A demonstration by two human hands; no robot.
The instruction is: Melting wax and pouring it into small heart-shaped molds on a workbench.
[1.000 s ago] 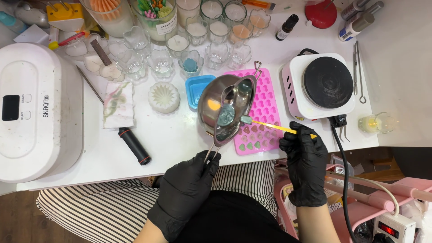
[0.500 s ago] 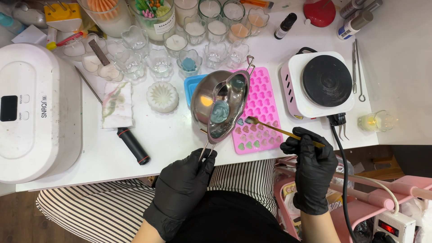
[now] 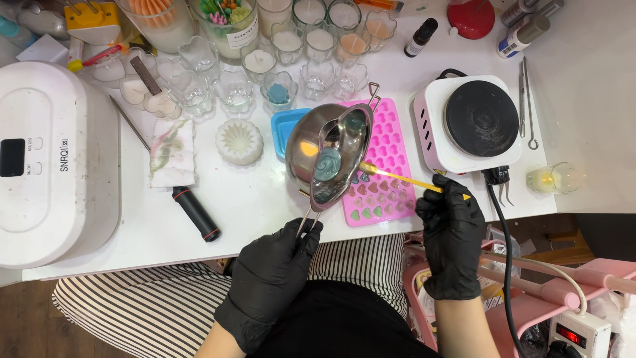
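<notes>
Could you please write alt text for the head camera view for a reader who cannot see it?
A black-gloved left hand tilts a small steel pouring pot holding teal wax over a pink heart mould, while the right hand holds a slim yellow spoon at its rim. A hot plate sits beside them on the white table.

Both hands gloved in black, thin and slightly glossy, snug over the fingers and creased at the knuckles. Left hand [image 3: 271, 282]: glove cuff ends at the wrist, forearm bare below it. Right hand [image 3: 452, 238]: same glove, same cuff line, bare forearm. Lap below the tabletop [image 3: 265, 192] edge: black-and-white striped garment [image 3: 146, 308], with plain black fabric [image 3: 344, 321] at centre.
</notes>
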